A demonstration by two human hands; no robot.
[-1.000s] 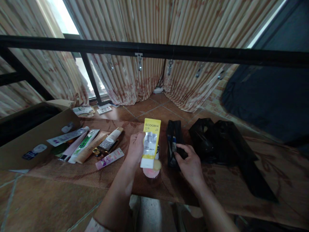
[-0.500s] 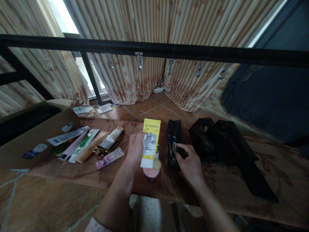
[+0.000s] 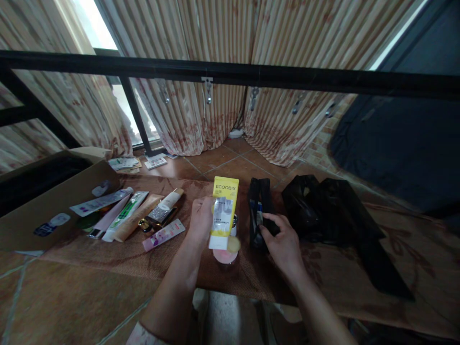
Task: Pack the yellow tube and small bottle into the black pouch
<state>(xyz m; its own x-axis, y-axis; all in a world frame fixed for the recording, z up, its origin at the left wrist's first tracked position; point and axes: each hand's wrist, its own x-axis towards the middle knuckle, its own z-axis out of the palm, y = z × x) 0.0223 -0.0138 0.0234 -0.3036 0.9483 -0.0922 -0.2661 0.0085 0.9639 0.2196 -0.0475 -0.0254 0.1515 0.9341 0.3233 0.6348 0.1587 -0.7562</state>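
left hand (image 3: 201, 218): fingers pinching yellow tube (image 3: 224, 213), ECOOBIX print (image 3: 225, 188), grey panel (image 3: 223, 205), white cap (image 3: 218, 242) near end | right hand (image 3: 283, 239): fingers at black bag (image 3: 265, 191), can't tell if pinching

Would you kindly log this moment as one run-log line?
left hand: holds yellow tube, cap down | right hand: on narrow black bag | left side: loose tubes beside cardboard box

Everything is pointing to a room in a home: long striped, flower-printed curtains (image 3: 215, 115) are hanging before a bright window (image 3: 97, 26), terracotta-coloured floor tiles (image 3: 237, 162) are running beneath them, and toiletry tubes (image 3: 125, 215) are lying on a patterned brown cloth (image 3: 118, 258). A dark blue drape (image 3: 402, 143), possibly a furniture cover, is filling the dim right side.
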